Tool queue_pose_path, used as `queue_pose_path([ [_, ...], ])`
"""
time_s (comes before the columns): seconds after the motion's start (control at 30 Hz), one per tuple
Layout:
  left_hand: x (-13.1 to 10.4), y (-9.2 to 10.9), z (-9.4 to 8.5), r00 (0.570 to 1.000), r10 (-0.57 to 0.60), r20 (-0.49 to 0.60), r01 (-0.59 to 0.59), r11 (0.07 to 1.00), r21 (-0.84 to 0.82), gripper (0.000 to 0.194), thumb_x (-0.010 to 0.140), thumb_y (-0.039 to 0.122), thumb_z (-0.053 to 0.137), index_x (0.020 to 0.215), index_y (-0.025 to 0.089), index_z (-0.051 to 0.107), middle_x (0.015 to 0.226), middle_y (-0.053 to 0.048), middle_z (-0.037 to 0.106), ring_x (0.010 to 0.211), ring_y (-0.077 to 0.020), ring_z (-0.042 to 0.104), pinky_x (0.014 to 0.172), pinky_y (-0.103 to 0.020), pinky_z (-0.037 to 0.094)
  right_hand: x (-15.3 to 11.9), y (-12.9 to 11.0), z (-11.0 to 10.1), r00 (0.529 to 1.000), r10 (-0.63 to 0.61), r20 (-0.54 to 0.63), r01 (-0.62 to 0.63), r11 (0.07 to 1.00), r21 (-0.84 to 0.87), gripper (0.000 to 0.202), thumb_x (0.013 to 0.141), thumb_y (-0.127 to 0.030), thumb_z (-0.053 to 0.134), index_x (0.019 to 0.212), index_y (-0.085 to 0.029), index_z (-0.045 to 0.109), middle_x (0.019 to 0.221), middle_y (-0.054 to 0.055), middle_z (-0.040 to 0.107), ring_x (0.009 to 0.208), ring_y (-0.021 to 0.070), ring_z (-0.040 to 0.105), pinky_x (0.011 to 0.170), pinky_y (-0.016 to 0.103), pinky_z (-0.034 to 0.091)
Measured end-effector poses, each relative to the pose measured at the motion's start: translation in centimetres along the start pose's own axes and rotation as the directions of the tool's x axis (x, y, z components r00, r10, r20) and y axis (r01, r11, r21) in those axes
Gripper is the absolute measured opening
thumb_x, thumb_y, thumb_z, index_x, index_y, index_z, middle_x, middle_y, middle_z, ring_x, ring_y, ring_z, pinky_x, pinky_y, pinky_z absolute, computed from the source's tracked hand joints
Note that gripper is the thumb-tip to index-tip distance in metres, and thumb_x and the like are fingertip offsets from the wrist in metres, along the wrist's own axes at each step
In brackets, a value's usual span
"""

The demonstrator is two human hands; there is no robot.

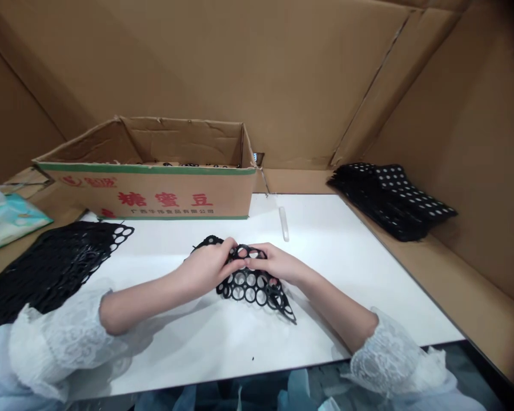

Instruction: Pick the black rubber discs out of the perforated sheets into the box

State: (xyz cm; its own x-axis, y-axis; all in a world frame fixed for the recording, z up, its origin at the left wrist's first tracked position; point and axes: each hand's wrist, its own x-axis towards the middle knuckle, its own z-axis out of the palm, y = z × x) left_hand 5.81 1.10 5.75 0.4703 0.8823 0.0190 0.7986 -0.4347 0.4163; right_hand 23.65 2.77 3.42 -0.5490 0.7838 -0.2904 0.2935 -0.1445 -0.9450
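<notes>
A black sheet with rows of round holes is bunched up over the middle of the white table, between my two hands. My left hand grips its upper left part, thumb and fingers closed on the material. From the other side, my right hand pinches the same sheet near its top edge, thumb close to the left thumb. The sheet's lower edge hangs towards me and tapers to a point at the right. Some fingertips are hidden behind the sheet.
Left of my hands lies a pile of black perforated sheets. A cardboard box stands behind, and a stack of black dotted pieces sits at the right. A small translucent stick lies on the white table. Cardboard walls surround it.
</notes>
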Motion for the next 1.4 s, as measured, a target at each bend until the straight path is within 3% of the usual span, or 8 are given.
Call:
queue_pose_path([
  [0.23, 0.5, -1.7, 1.7, 1.0, 0.018, 0.023, -0.002, 0.82, -0.572, 0.028, 0.084, 0.042, 0.03, 0.075, 0.018, 0.043, 0.064, 0.003, 0.048, 0.057, -0.0103, 0.044, 0.052, -0.021, 0.035, 0.7, 0.8, 1.1, 0.999, -0.054, -0.002, 0.053, 0.967, 0.249, 0.017, 0.07, -0.026, 0.053, 0.085, -0.018, 0.051, 0.067, -0.003, 0.049, 0.042, 0.0036, 0.041, 0.033, 0.015, 0.034],
  [0.4, 1.0, -2.3, 0.4, 0.976, -0.07, -0.208, -0.014, 0.926, -0.378, 0.029, 0.083, 0.037, 0.032, 0.071, 0.017, 0.05, 0.066, 0.001, 0.053, 0.064, -0.0124, 0.049, 0.061, -0.024, 0.038, 1.0, 1.1, 1.7, 0.999, -0.048, 0.02, 0.037, 0.926, 0.376, 0.004, 0.067, -0.02, 0.046, 0.067, -0.016, 0.044, 0.057, -0.005, 0.041, 0.04, 0.0041, 0.04, 0.033, 0.015, 0.03],
  [0.6, 1.4, -5.5, -6.1, 0.659, -0.132, -0.74, 0.22, 0.975, 0.022, 0.035, 0.086, 0.038, 0.026, 0.092, 0.017, 0.053, 0.079, -0.004, 0.057, 0.07, -0.0169, 0.052, 0.064, -0.029, 0.036, 0.9, 1.0, 1.3, 0.997, 0.073, 0.003, -0.071, 0.957, 0.281, 0.01, 0.071, -0.026, 0.043, 0.067, -0.017, 0.041, 0.055, -0.002, 0.05, 0.037, 0.0043, 0.036, 0.029, 0.016, 0.021],
  [0.77, 3.6, -8.6, -10.4, 0.548, -0.019, -0.836, 0.403, 0.882, 0.244, 0.042, 0.088, 0.034, 0.019, 0.107, 0.012, 0.049, 0.092, -0.006, 0.056, 0.083, -0.018, 0.052, 0.072, -0.031, 0.036, 0.9, 1.2, 1.6, 0.997, -0.008, -0.08, 0.018, 0.991, 0.134, 0.033, 0.061, -0.041, 0.063, 0.074, -0.017, 0.044, 0.06, -0.005, 0.044, 0.042, 0.0028, 0.035, 0.031, 0.014, 0.028],
  [0.9, 5.9, -9.7, -12.6, 0.663, -0.075, -0.745, 0.415, 0.865, 0.282, 0.043, 0.084, 0.038, 0.032, 0.105, 0.008, 0.054, 0.119, -0.011, 0.043, 0.109, -0.0256, 0.039, 0.087, -0.044, 0.03, 0.8, 1.2, 1.8, 0.991, -0.045, -0.122, 0.066, 0.984, 0.167, 0.038, 0.06, -0.039, 0.065, 0.086, -0.019, 0.045, 0.07, -0.004, 0.05, 0.042, 0.0021, 0.035, 0.032, 0.015, 0.027],
  [1.03, 4.0, -6.4, -10.2, 0.63, 0.099, -0.771, 0.309, 0.878, 0.365, 0.038, 0.087, 0.036, 0.027, 0.105, 0.014, 0.053, 0.111, -0.009, 0.05, 0.107, -0.022, 0.042, 0.089, -0.038, 0.031, 0.9, 1.4, 1.9, 0.993, -0.045, -0.109, 0.062, 0.985, 0.158, 0.03, 0.063, -0.038, 0.063, 0.078, -0.014, 0.053, 0.067, 0.0, 0.053, 0.048, 0.0044, 0.041, 0.04, 0.018, 0.033],
  [1.17, -0.5, -1.9, -3.2, 0.979, 0.028, -0.2, 0.03, 0.96, 0.28, 0.035, 0.079, 0.051, 0.038, 0.09, 0.022, 0.052, 0.067, -0.001, 0.06, 0.058, -0.0163, 0.054, 0.053, -0.027, 0.037, 0.7, 1.5, 2.3, 0.991, -0.077, -0.112, 0.099, 0.974, 0.204, 0.027, 0.068, -0.039, 0.058, 0.072, -0.012, 0.054, 0.063, -0.001, 0.051, 0.049, 0.0052, 0.042, 0.047, 0.02, 0.036],
  [1.4, -1.6, -0.9, 1.4, 1.0, 0.024, 0.0, -0.024, 0.997, -0.075, 0.023, 0.087, 0.036, 0.027, 0.084, 0.021, 0.045, 0.071, -0.001, 0.06, 0.059, -0.0142, 0.055, 0.051, -0.023, 0.035, 0.0, 0.4, 2.7, 0.991, -0.079, -0.112, 0.103, 0.966, 0.237, 0.03, 0.064, -0.039, 0.062, 0.076, -0.013, 0.056, 0.063, -0.002, 0.048, 0.053, 0.0064, 0.042, 0.046, 0.019, 0.036],
])
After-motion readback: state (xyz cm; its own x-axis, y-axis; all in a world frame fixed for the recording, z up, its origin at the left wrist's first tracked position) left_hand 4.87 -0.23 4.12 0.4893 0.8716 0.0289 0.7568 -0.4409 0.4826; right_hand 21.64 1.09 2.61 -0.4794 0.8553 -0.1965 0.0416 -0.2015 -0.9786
